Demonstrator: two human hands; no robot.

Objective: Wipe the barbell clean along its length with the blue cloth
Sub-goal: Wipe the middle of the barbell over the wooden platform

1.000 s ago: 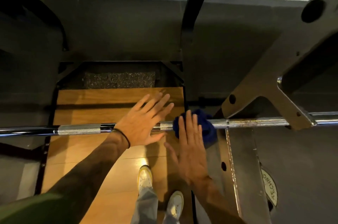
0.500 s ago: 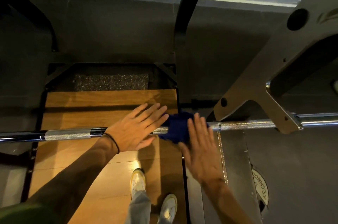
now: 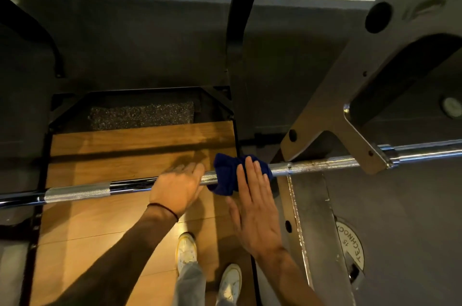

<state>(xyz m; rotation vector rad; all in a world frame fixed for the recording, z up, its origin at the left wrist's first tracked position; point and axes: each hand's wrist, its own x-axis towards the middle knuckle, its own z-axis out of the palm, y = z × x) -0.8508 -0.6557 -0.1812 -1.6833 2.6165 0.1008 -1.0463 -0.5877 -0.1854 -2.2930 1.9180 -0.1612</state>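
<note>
Head view shows me the barbell (image 3: pixel 312 165) lying level across the rack hook (image 3: pixel 370 155), with the blue cloth (image 3: pixel 228 175) draped over its knurled middle. My right hand (image 3: pixel 255 208) lies flat, fingers straight, pressing the cloth; my left hand (image 3: pixel 178 187) has its grip curled over the bar just beside it. I judge the wipe mid-stroke; next, slide the cloth along under steady pressure.

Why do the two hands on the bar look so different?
The left hand is curled over the barbell, gripping bare metal; the right hand has straight fingers pressing flat on the blue cloth. The left hand has a thin dark band at its wrist; the right wrist is bare. Both rest on the same bar, side by side.
</note>
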